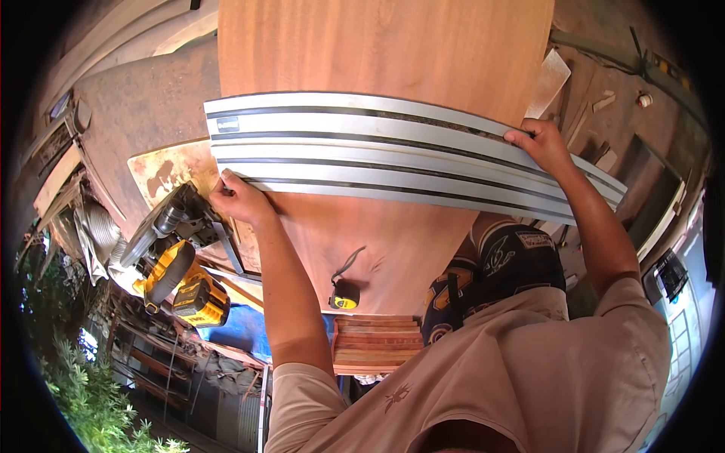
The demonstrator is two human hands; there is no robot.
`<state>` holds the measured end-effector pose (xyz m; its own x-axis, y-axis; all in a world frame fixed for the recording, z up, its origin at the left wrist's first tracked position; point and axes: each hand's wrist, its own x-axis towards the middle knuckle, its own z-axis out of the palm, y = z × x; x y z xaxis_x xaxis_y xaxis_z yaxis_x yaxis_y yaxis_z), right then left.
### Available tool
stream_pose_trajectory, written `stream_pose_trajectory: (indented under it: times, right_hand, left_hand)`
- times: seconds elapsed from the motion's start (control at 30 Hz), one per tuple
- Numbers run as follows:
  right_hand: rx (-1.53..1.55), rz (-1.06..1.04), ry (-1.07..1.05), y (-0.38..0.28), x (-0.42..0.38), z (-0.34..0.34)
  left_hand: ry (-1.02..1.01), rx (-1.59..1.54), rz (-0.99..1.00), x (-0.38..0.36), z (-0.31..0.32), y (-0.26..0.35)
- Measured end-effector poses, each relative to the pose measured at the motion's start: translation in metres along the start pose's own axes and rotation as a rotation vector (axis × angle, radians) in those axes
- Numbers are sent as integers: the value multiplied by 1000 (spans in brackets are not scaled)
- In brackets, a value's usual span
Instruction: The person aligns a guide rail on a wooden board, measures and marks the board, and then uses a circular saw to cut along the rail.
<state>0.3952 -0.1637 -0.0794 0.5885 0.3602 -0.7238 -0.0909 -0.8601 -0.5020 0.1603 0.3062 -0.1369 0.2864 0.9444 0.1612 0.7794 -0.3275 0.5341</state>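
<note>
Beige shirt [483,377]; silver rail [393,151] held: near edge in left fingers [229,182], far edge in right fingers [522,137].

Wide fisheye view in bright daylight, ringed by black, with the corners lost to darkness. The long metal rail [393,155] appears bowed by the lens and shines pale, nearly white in places. Warm, even light covers the wooden panel [377,45]; a small soft shadow lies beside the tape measure [345,294]. Sunlit foliage [91,392] at lower left and a bluish-white area [683,302] at far right are brightest. The centre looks reasonably sharp; the outer edges are stretched and softer.
</note>
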Motion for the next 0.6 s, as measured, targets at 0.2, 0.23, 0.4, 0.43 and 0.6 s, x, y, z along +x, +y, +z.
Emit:
stream_pose_trajectory:
  times: [0.2, 0.23, 0.4, 0.43, 0.6]
  right_hand:
    - [57, -18, 37, -6, -2, 1]
    - [51, -13, 29, 0, -1, 2]
    - [104, -30, 37, 10, 2, 6]
    - [87, -17, 34, 11, 1, 6]
    - [38, -16, 19, 11, 3, 5]
  left_hand:
    - [-8, 9, -19, -1, -1, 3]
    - [-18, -6, -25, -1, -1, 3]
    - [-28, -22, -15, 1, -1, 3]
    - [-25, -19, -15, 1, -1, 2]
    - [-30, 2, -20, 0, -2, 3]
